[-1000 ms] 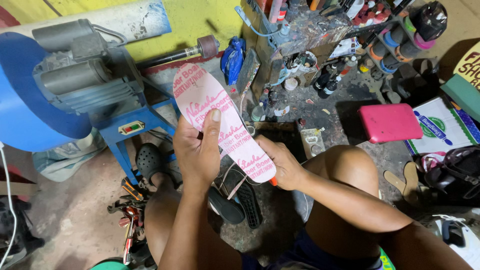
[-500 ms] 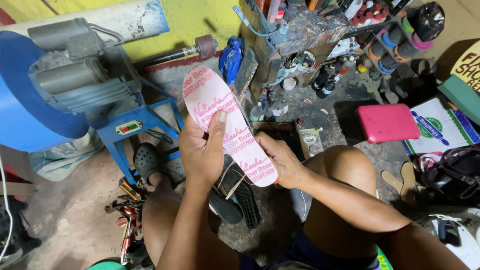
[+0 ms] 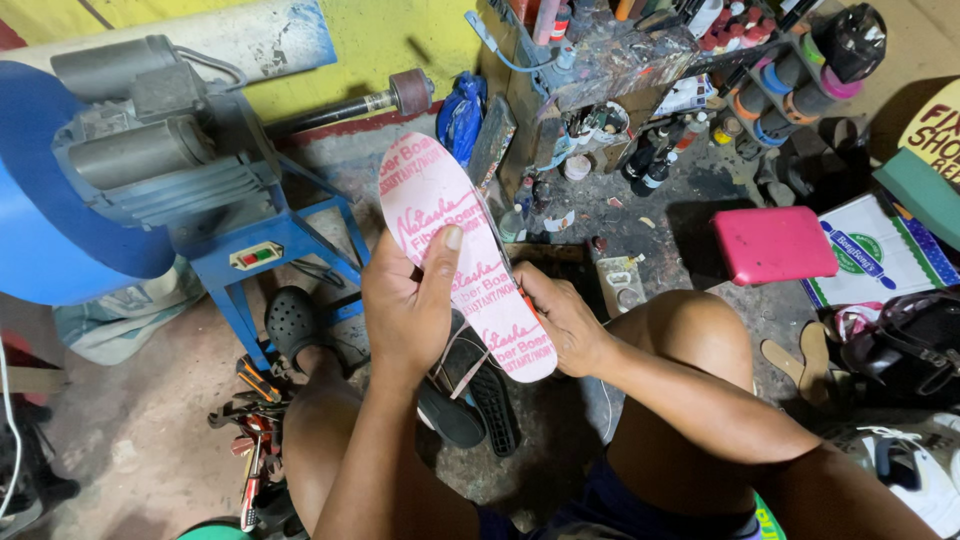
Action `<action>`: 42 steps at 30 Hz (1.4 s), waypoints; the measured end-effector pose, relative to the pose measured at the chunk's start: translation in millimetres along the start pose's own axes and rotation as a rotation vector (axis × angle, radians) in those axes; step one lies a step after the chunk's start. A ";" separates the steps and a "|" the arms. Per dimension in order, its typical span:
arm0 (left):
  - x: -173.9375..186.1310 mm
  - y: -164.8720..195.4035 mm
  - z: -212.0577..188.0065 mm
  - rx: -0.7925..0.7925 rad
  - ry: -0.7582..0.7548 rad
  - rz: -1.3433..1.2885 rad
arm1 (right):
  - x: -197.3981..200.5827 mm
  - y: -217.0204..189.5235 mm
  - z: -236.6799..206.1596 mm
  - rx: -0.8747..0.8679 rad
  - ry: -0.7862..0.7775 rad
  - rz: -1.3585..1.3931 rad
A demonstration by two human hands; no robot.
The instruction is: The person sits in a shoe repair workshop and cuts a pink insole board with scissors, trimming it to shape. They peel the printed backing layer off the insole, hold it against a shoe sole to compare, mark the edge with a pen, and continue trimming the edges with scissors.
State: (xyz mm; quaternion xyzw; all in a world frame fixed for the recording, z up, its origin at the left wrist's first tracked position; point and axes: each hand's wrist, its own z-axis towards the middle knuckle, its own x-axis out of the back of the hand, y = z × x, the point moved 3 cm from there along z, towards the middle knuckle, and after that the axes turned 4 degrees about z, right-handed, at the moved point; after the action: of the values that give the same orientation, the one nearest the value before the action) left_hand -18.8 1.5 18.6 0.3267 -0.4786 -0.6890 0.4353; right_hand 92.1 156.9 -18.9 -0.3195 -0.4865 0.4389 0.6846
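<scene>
Both hands grip pink insole (image 3: 450, 245): left hand (image 3: 405, 305), right hand (image 3: 560, 320) | stained concrete floor (image 3: 140, 440) | blue motor stand (image 3: 260, 250)

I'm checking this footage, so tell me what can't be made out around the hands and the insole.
Head view only:
- Right hand: fingers hidden behind the insole; a red bit beside them is too small to identify.
- Shoe: partly covered by insole and left hand.
- Blue machine: cut off by the left edge.
- Shelf items: too small.
</scene>
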 end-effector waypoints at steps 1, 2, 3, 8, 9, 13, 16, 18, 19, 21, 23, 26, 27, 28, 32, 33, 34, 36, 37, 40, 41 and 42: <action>-0.1 -0.1 0.1 0.008 0.001 0.008 | 0.1 -0.6 -0.3 -0.010 0.000 -0.002; 0.5 -0.4 1.1 0.014 0.003 0.016 | 0.3 -0.9 0.2 -0.017 -0.002 -0.005; 0.9 -0.7 1.7 0.019 0.005 0.025 | 0.4 -0.9 0.2 -0.022 -0.003 -0.007; 2.6 -1.4 0.8 0.035 -0.008 -0.004 | -1.5 2.4 1.0 -0.063 -0.006 0.024; 2.3 -1.5 0.1 0.044 -0.014 -0.006 | -1.8 2.6 1.0 -0.052 0.003 0.025; 0.1 -1.3 0.1 0.031 -0.056 0.055 | -2.3 2.6 -0.2 -0.057 0.034 0.060; 1.0 -1.6 0.0 0.037 -0.047 0.064 | -2.1 0.2 -0.5 -0.048 0.032 0.031; 0.9 -0.9 0.5 0.009 -0.046 0.050 | -1.4 -1.5 -0.7 -0.046 0.022 0.015; 0.9 -1.0 0.8 0.016 -0.044 0.048 | -1.1 -1.9 -0.9 -0.058 0.024 0.015; 1.3 -1.3 1.6 0.028 -0.035 0.045 | -1.4 -2.6 -1.2 -0.078 0.025 0.014; 1.3 -1.0 2.4 0.030 -0.038 0.026 | -1.9 -3.5 -1.2 -0.075 0.023 0.026; 2.7 -0.1 2.2 0.050 -0.049 0.049 | -3.7 -3.4 -1.0 -0.102 0.026 0.048; 3.4 0.2 2.2 0.054 -0.050 0.064 | -3.9 -2.9 -0.5 -0.111 0.025 0.054; 3.7 0.2 2.3 0.072 -0.059 0.063 | -4.3 -3.0 0.3 -0.100 0.030 0.069; 0.6 1.9 1.3 0.064 -0.131 0.029 | -1.0 -1.9 2.6 -0.052 0.059 0.080; -1.5 2.7 0.8 0.044 -0.158 0.012 | 1.0 -1.4 2.4 -0.041 0.069 0.070; -1.5 2.6 1.0 0.043 -0.159 0.022 | 1.8 -0.8 2.0 -0.037 0.068 0.073; -0.6 2.3 1.2 0.046 -0.155 0.043 | 2.2 0.2 0.1 -0.032 0.061 0.083; -0.3 1.7 1.1 0.058 -0.146 0.049 | 2.2 1.3 -0.8 -0.045 0.054 0.059; 0.0 0.3 2.6 0.062 -0.137 0.043 | 1.5 3.9 -2.9 -0.087 0.060 0.019; -1.1 0.2 2.3 0.054 -0.130 0.029 | 1.6 4.7 -3.5 -0.106 0.060 0.034; -1.0 -0.1 1.6 0.048 -0.122 0.018 | 1.2 5.6 -3.6 -0.126 0.058 0.050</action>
State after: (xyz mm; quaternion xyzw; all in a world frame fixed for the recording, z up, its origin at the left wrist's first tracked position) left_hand -19.8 3.0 19.1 0.2902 -0.5233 -0.6922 0.4035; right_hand 94.0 160.2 -24.5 -0.3867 -0.4850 0.4150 0.6656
